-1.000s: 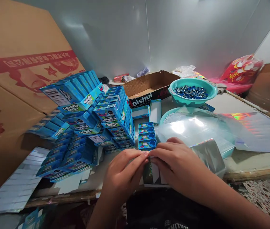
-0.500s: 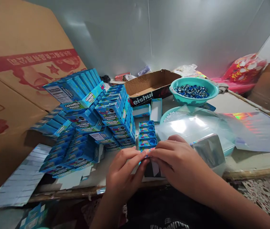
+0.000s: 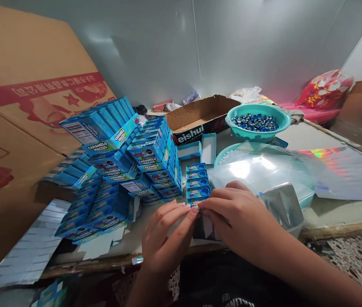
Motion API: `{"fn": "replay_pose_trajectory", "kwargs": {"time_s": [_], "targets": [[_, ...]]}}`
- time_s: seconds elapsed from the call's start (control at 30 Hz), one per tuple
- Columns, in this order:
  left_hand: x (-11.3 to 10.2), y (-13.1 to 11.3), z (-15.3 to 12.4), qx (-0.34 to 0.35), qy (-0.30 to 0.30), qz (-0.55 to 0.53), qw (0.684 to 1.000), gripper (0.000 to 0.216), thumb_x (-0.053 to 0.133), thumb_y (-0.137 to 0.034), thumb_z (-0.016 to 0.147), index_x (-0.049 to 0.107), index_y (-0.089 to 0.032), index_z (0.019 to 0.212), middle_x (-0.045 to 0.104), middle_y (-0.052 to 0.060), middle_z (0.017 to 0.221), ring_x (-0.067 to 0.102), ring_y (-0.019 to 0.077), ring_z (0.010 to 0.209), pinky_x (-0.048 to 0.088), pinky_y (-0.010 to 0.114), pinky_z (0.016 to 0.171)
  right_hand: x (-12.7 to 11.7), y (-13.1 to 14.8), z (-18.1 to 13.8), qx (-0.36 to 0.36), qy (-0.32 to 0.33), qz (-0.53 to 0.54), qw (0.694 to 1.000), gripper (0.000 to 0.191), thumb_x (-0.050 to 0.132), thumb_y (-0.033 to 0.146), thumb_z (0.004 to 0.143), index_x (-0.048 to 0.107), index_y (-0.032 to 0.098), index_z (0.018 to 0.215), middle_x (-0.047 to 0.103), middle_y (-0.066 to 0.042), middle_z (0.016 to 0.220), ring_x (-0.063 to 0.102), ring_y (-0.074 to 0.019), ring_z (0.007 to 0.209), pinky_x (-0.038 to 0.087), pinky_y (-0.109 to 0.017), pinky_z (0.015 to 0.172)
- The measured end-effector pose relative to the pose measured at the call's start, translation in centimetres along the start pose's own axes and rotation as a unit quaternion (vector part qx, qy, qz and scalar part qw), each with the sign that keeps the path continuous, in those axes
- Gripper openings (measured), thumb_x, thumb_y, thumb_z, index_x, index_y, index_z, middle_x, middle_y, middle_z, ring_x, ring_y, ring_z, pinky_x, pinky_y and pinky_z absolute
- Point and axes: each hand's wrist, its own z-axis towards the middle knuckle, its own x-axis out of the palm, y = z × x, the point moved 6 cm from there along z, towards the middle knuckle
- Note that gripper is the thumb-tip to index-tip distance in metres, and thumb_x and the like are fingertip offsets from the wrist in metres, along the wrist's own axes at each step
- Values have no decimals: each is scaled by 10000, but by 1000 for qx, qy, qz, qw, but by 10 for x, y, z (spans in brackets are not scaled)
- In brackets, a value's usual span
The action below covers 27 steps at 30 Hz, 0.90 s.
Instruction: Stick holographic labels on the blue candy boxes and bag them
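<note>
My left hand [image 3: 167,234] and my right hand [image 3: 240,215] meet at the table's front, thumbs and fingertips pinched together. Whatever sits between them is small and mostly covered by the fingers, so I cannot make it out. Right behind the fingertips runs a row of small blue caramel boxes [image 3: 197,182] with round windows. A silvery sheet-like piece [image 3: 282,204] stands beside my right hand. Below my fingers lies a dark, shiny flat piece [image 3: 204,228], partly hidden.
Stacked blue display boxes [image 3: 155,155] fill the left, beside a large cardboard carton [image 3: 18,140]. At the back are an open cardboard tray [image 3: 189,134] and a turquoise basin [image 3: 259,135] of blue wrapped sweets. Clear plastic [image 3: 257,166] covers another basin.
My left fingers have opened out slightly, and the pinkish-blue edge seen between the fingertips is now mostly hidden. My right hand stays nearly in place. The view has shifted slightly.
</note>
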Motion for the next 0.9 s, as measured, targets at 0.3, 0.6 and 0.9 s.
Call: {"fn": "replay_pose_trajectory", "kwargs": {"time_s": [0.3, 0.6, 0.9], "targets": [[-1, -5, 1, 6, -43, -27, 999, 223, 707, -69, 829, 694, -228, 985, 727, 21, 881, 703, 183, 932, 604, 393, 896, -7, -3, -5, 17, -32, -3, 999, 239, 523, 137, 960, 740, 234, 933, 673, 8, 774, 531, -145, 694, 333, -316, 756], [27, 34, -22, -394, -60, -327, 857, 110, 695, -302, 886, 707, -194, 868, 759, 34, 842, 728, 163, 818, 600, 258, 726, -50, -93, -1, 172, -185, -28, 967, 199, 585, 209, 921, 762, 196, 1013, 753, -50, 913, 654, -187, 736, 447, -312, 668], [40, 33, -17, -475, -15, -348, 808, 235, 670, -397, 894, 679, -208, 1034, 731, 51, 1036, 692, 174, 980, 549, 270, 870, -42, -89, 17, 134, -117, -6, 984, 214, 580, 216, 936, 760, 193, 1049, 743, -48, 928, 628, -150, 721, 439, -294, 675]]}}
